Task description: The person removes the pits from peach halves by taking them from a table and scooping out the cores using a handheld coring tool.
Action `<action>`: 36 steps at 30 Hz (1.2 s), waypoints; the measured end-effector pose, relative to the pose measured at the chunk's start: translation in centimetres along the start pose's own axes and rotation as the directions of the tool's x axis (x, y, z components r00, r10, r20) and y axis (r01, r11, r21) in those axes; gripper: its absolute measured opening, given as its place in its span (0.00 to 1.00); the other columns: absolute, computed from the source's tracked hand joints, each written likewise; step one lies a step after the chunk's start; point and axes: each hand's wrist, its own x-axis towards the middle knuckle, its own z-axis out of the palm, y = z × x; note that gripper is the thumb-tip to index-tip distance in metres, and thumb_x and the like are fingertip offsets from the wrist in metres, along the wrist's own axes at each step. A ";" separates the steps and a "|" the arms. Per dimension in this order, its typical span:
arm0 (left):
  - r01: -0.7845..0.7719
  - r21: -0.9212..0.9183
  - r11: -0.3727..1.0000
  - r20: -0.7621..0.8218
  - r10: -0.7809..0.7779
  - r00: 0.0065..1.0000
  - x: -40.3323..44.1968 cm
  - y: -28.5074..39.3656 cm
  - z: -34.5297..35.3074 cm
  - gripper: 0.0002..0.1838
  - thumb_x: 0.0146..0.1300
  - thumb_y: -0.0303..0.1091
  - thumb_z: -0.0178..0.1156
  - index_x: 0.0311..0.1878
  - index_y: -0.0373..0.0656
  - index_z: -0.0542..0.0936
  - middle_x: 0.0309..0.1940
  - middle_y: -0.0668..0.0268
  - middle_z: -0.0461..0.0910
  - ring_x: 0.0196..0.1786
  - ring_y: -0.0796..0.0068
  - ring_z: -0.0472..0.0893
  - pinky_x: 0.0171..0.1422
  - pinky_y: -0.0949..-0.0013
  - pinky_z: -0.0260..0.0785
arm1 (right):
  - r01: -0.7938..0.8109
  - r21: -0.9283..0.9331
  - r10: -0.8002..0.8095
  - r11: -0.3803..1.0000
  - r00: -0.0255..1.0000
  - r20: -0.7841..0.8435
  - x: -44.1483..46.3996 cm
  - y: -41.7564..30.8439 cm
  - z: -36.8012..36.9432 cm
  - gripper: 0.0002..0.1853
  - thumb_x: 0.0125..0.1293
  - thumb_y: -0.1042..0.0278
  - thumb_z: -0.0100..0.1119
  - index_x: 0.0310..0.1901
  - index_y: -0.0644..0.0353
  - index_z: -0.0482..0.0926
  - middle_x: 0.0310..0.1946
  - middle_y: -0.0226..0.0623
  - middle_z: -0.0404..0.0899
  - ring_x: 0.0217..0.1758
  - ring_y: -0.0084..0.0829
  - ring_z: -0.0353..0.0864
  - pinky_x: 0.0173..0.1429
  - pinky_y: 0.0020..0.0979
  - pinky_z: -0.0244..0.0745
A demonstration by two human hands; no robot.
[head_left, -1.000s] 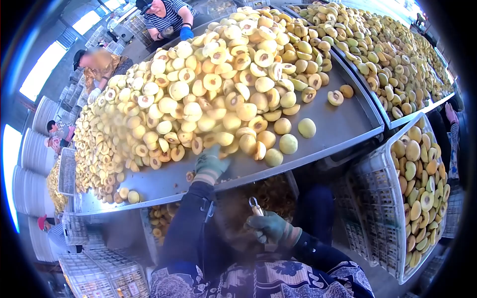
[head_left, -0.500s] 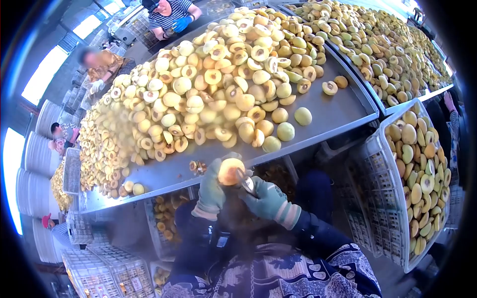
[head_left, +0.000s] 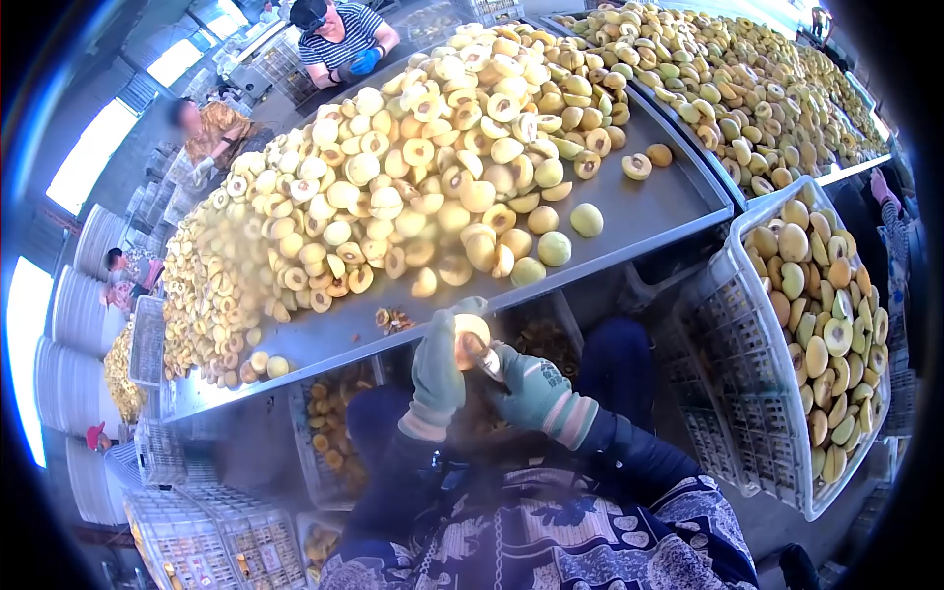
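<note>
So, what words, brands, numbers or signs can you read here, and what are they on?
None can be read.
Right glove: dark print on its back, too small and blurred to read.

white stacks (head_left: 82,317) stand at left near a bright window (head_left: 93,155) and a red-capped person (head_left: 122,460).

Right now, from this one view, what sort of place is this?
Probably a fruit-processing shed: a long grey table heaped with fruit, many pieces cut open; a slatted crate filled with more; and a person in a striped shirt across the table.
</note>
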 end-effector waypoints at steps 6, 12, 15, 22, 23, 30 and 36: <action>0.025 -0.026 0.999 -0.030 -0.026 0.999 -0.4 -0.7 0.4 0.30 0.76 0.52 0.36 0.57 0.31 0.74 0.50 0.57 0.80 0.46 0.71 0.80 0.56 0.71 0.71 | -0.012 -0.118 0.031 0.993 0.986 0.165 0.1 0.8 -0.9 0.24 0.59 0.65 0.62 0.56 0.60 0.70 0.40 0.53 0.80 0.44 0.52 0.80 0.47 0.43 0.75; -0.046 -0.070 0.996 -0.104 0.039 0.994 -0.6 -1.1 1.2 0.23 0.77 0.39 0.37 0.59 0.32 0.73 0.53 0.57 0.79 0.52 0.71 0.79 0.58 0.69 0.71 | 0.053 0.080 -0.049 0.995 0.998 -0.050 -0.3 2.3 1.7 0.18 0.62 0.65 0.62 0.52 0.60 0.72 0.36 0.52 0.79 0.42 0.54 0.80 0.44 0.42 0.74; -0.030 -0.075 0.997 -0.121 0.021 0.992 -0.9 -0.3 1.9 0.31 0.75 0.54 0.37 0.60 0.33 0.72 0.52 0.58 0.77 0.47 0.69 0.80 0.54 0.67 0.74 | 0.017 0.126 -0.006 0.992 0.996 -0.091 -0.1 2.2 2.5 0.18 0.63 0.64 0.62 0.52 0.59 0.72 0.35 0.51 0.79 0.41 0.54 0.80 0.43 0.42 0.74; -0.267 0.382 0.885 -0.035 0.303 0.952 -1.5 -0.9 1.4 0.28 0.76 0.49 0.37 0.59 0.32 0.73 0.51 0.57 0.79 0.48 0.68 0.81 0.55 0.67 0.75 | 0.016 -0.056 -0.013 0.998 0.999 0.045 -0.4 2.6 1.0 0.19 0.64 0.60 0.61 0.54 0.58 0.73 0.36 0.49 0.81 0.41 0.52 0.81 0.45 0.40 0.75; -0.274 0.403 0.873 -0.006 0.302 0.953 -1.4 -0.9 1.4 0.28 0.76 0.48 0.37 0.58 0.31 0.73 0.50 0.57 0.79 0.48 0.68 0.80 0.55 0.68 0.74 | 0.018 -0.082 -0.010 0.996 0.995 0.095 -0.4 2.6 0.5 0.20 0.64 0.59 0.61 0.54 0.58 0.72 0.37 0.49 0.81 0.42 0.51 0.81 0.45 0.40 0.75; 0.116 -0.188 0.975 -0.028 -0.123 0.992 -1.3 -0.6 2.3 0.24 0.76 0.46 0.41 0.54 0.34 0.76 0.43 0.62 0.80 0.46 0.72 0.79 0.55 0.71 0.71 | -0.227 0.251 0.143 0.941 0.940 0.310 -0.5 2.1 -0.8 0.20 0.63 0.64 0.58 0.55 0.60 0.74 0.40 0.42 0.82 0.41 0.37 0.82 0.47 0.33 0.75; 0.170 -0.395 0.903 -0.040 -0.202 0.979 -1.8 0.4 3.3 0.26 0.76 0.50 0.40 0.61 0.36 0.70 0.52 0.61 0.75 0.50 0.73 0.76 0.56 0.65 0.75 | -0.656 0.565 0.172 0.501 0.715 0.678 -0.7 0.9 -1.6 0.11 0.64 0.63 0.58 0.44 0.61 0.77 0.21 0.31 0.74 0.18 0.22 0.72 0.21 0.22 0.68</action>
